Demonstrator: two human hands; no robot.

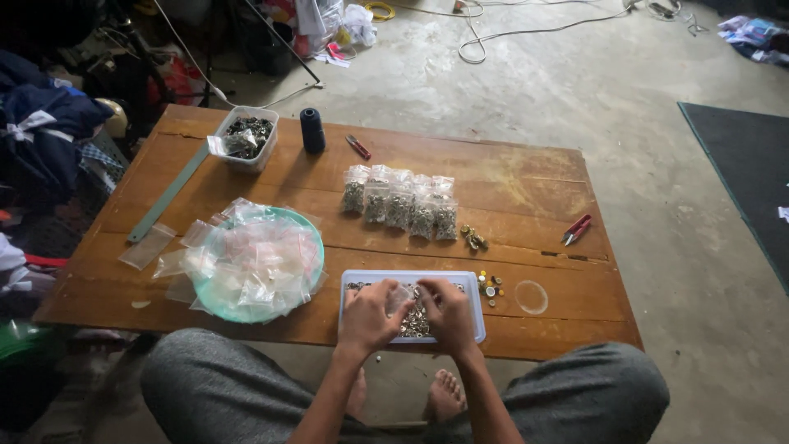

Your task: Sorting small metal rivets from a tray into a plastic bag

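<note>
Both hands are over a shallow white tray (475, 306) full of small metal fasteners at the table's near edge. My left hand (371, 315) and my right hand (445, 312) together pinch a small clear plastic bag (402, 294) above the fasteners. Beyond the tray lies a row of several filled clear bags (400, 202). A few loose fasteners (490, 287) sit just right of the tray, and another small cluster (472, 238) lies by the row's right end.
A teal plate (314, 250) piled with empty clear bags sits left of the tray. Farther back are a clear tub of fasteners (246, 136), a dark thread spool (311, 130), two red snips (576, 228) (357, 147), a long ruler (167, 196) and a clear lid (531, 297). Clothes pile left.
</note>
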